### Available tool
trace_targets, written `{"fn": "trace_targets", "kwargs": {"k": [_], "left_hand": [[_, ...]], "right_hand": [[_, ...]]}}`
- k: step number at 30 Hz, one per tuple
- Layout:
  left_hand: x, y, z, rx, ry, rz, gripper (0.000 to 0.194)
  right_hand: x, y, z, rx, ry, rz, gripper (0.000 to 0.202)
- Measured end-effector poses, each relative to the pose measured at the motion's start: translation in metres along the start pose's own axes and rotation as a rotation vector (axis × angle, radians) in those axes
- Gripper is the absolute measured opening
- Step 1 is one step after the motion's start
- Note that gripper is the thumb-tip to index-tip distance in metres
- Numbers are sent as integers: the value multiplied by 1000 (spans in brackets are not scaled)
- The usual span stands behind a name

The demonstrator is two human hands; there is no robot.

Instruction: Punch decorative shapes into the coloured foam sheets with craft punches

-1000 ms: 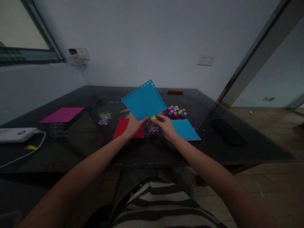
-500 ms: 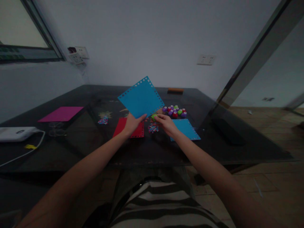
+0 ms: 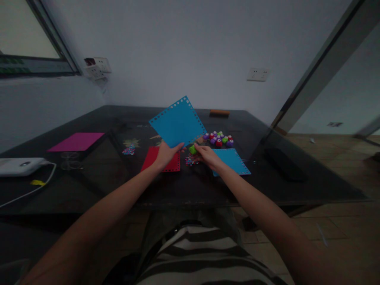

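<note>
My left hand [image 3: 169, 153] pinches the near corner of a blue sheet of paper [image 3: 178, 122], held up at a slant above the table. Small punched holes run along several of its edges. In my right hand [image 3: 208, 155] is a green craft paper punch [image 3: 193, 149], close to the sheet's lower right edge. Whether the paper sits inside the punch, I cannot make out. Under the hands lies a pile of paper confetti [image 3: 191, 160]. A red sheet [image 3: 151, 156] with punched edges lies below my left hand, and a second blue sheet [image 3: 232, 161] beside my right wrist.
Several purple, red and green punches [image 3: 218, 138] stand in a cluster behind the second blue sheet. Another confetti pile [image 3: 129, 150] and a magenta sheet [image 3: 76, 142] lie to the left. A white device [image 3: 22, 167] with a cable is at the far left, a dark flat object [image 3: 284, 164] at the right.
The green punch and my right hand have shifted slightly down and turned. The held blue sheet has moved a little to the right.
</note>
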State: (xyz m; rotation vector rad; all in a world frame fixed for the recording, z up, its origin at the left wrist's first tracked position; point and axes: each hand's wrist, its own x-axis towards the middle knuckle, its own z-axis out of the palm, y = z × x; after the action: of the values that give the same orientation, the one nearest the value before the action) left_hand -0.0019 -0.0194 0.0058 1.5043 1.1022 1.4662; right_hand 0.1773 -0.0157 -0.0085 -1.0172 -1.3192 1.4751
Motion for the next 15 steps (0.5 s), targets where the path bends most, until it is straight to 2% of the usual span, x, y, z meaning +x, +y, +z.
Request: {"fn": "trace_targets", "kwargs": {"k": [9, 15], "left_hand": [[0, 0, 0, -4, -29, 5, 47], [1, -4, -1, -12, -17, 2, 47]], "right_hand": [[0, -2, -1, -27, 1, 71, 39], [3, 0, -3, -127, 5, -1, 44]]}}
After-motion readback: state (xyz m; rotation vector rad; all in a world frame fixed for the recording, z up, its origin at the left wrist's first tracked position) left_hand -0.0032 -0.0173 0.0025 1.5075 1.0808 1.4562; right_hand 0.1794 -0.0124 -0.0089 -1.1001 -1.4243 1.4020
